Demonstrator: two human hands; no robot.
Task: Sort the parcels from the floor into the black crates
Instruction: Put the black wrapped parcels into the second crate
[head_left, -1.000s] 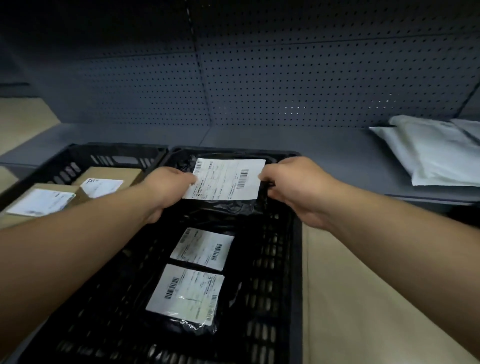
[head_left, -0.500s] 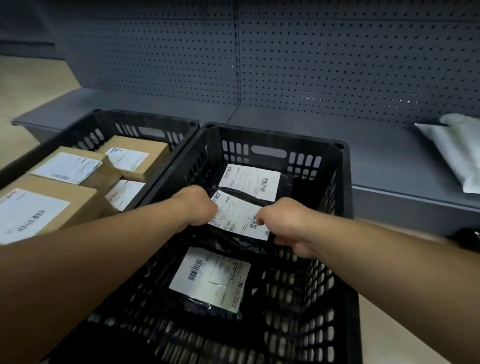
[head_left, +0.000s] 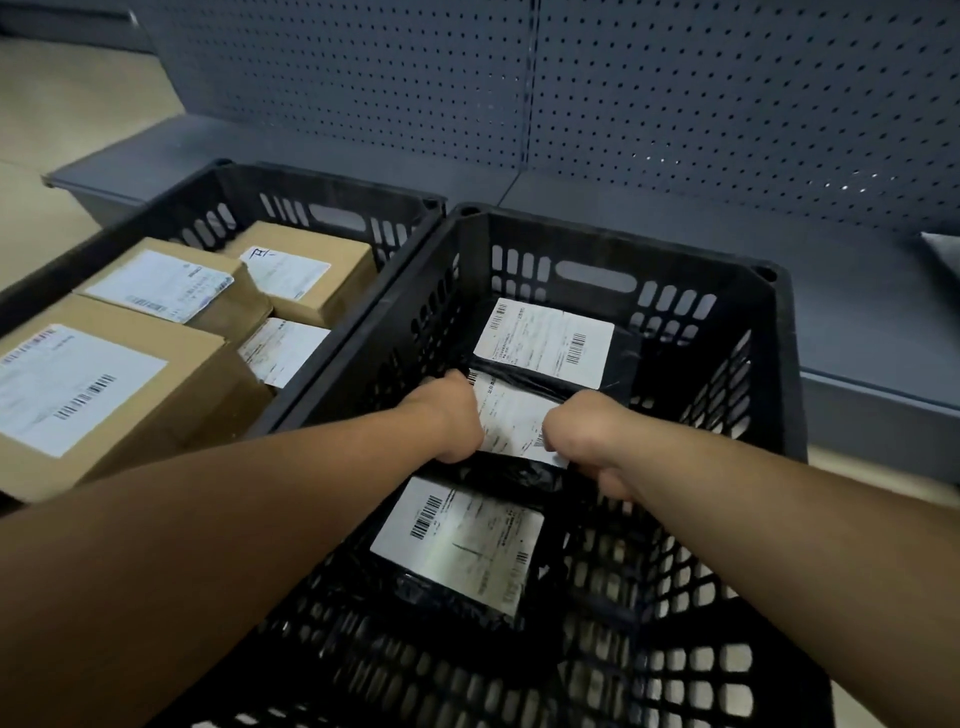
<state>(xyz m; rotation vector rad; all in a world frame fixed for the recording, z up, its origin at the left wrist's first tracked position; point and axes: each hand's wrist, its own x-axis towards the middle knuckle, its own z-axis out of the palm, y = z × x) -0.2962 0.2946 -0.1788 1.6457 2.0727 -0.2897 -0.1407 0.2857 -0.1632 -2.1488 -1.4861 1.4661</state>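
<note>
Both my hands reach down into the right black crate (head_left: 779, 332). My left hand (head_left: 452, 415) and my right hand (head_left: 582, 431) each grip an end of a black bagged parcel with a white label (head_left: 511, 421), held low in the crate's middle. Behind it lies a second black parcel (head_left: 545, 338) with its label up, and in front a third (head_left: 457, 540). The left black crate (head_left: 332, 192) holds several brown cardboard boxes (head_left: 104, 384) with white labels.
A grey shelf ledge (head_left: 857, 312) and a pegboard wall (head_left: 675, 104) stand right behind the crates. The corner of a pale padded parcel (head_left: 943, 254) shows at the right edge on the ledge. Beige floor (head_left: 62, 104) lies to the left.
My hands have carried the black parcel from above the crate's far rim down into the crate, between the other two parcels. The view has tilted lower and shifted left.
</note>
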